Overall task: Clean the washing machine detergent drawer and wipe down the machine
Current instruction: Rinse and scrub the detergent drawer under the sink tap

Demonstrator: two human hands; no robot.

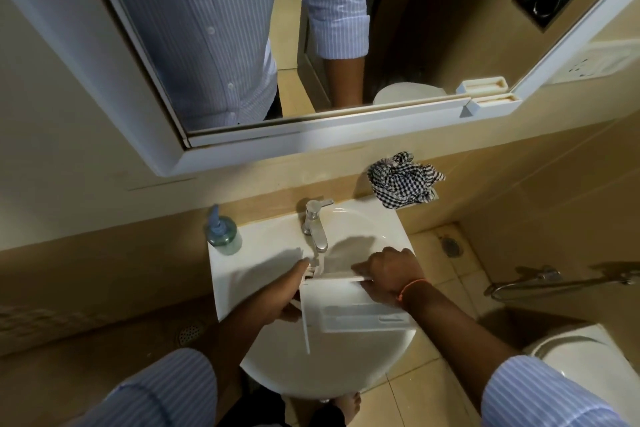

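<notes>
Detergent drawer [349, 305] held over sink [311, 371], under tap [317, 229]. Left hand [284, 291] grips its left edge; right hand [388, 274] fingers [363, 269] curled round far rim.

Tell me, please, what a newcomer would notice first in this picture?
Probably the white drawer held over the sink under the tap, with the left hand gripping its left end and the right hand its far edge. Next, the big mirror above, and the checked cloth crumpled on the ledge behind the sink.
</notes>
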